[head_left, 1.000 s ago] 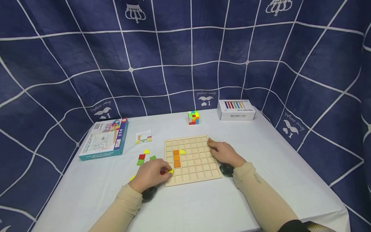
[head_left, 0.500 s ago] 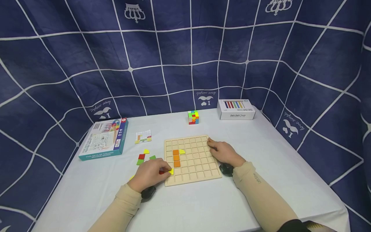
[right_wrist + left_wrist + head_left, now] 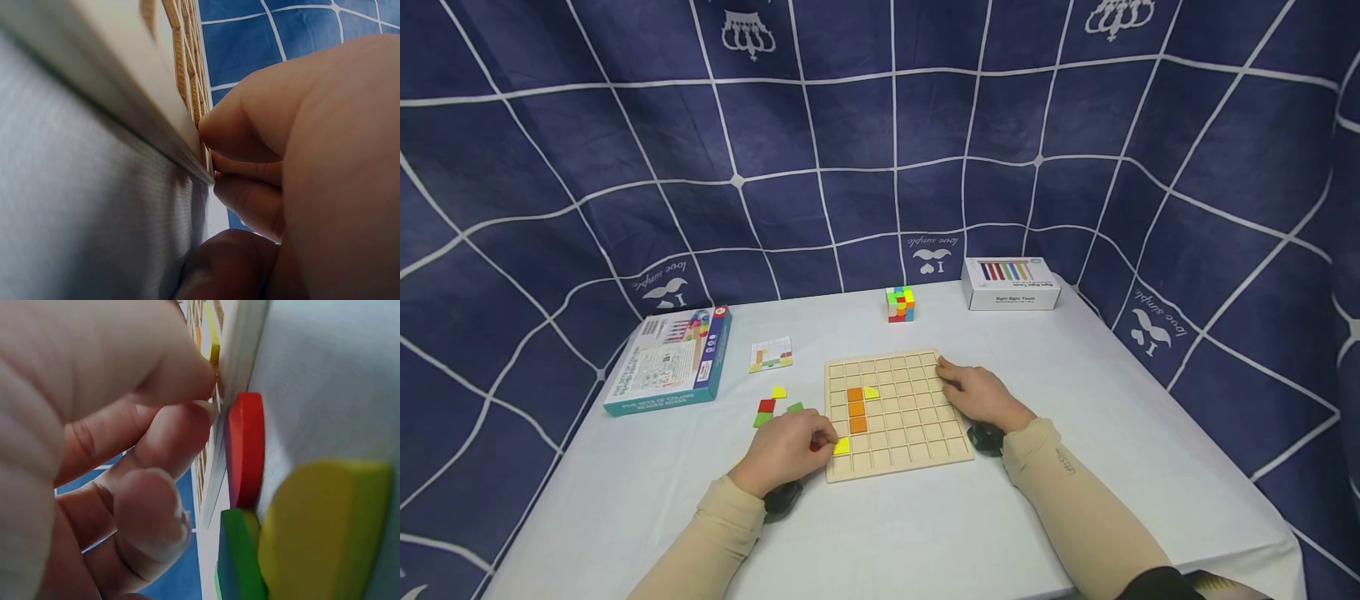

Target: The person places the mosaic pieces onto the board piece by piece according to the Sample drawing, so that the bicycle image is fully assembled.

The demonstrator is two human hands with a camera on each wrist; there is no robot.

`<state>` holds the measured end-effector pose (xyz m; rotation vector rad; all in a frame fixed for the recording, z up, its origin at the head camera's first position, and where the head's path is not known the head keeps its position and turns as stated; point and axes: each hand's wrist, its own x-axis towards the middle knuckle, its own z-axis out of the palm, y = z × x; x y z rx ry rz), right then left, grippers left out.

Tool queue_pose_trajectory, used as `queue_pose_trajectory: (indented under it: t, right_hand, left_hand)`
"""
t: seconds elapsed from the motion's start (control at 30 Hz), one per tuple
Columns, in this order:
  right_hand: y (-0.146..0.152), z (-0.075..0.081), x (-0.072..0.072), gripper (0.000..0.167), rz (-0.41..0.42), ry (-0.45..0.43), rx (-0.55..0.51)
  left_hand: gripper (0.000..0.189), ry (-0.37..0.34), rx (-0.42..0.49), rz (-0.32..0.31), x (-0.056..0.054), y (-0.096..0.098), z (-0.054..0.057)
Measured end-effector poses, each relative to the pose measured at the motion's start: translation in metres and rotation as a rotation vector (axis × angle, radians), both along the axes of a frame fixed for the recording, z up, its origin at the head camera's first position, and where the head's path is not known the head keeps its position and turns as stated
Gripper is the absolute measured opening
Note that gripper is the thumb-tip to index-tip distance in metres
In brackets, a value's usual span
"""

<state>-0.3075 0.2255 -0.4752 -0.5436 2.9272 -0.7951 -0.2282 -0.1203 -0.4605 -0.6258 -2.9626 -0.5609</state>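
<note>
Left hand eases back from yellow tile, grip unclear; right hand pinches wooden board by right edge. I'd call tile nearly placed.

Gripping the right edge of the wooden grid board with the right hand. Holding the left hand at opposite edge, just beside one yellow tile. Seeing also three orange tiles in one column.

Tabletop: draped in white cloth
Back: puzzle cube, white box
Left: teal-edged box, pattern card, loose coloured pieces
Middle: wooden grid board, lying flat
</note>
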Motion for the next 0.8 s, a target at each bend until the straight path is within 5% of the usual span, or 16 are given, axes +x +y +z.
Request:
queue_pose_trajectory:
  t: [0.13,0.37,0.63,0.8]
  right_hand:
    - [0.001,0.000,0.000,0.049,-0.006,-0.009,0.003]
    - [-0.001,-0.002,0.002,0.050,-0.010,-0.024,-0.008]
    - [-0.004,-0.006,0.001,0.050,-0.014,-0.026,-0.012]
    - [-0.003,-0.003,-0.001,0.050,-0.025,-0.024,-0.014]
  left_hand:
    - [0.004,-0.010,0.017,0.009,-0.004,-0.007,0.004]
    - [0.010,0.050,0.102,0.151,-0.007,-0.046,0.018]
    - [0.012,-0.138,0.071,0.080,0.004,-0.066,0.006]
    - [0.012,-0.104,0.049,0.002,0.007,-0.063,0.002]
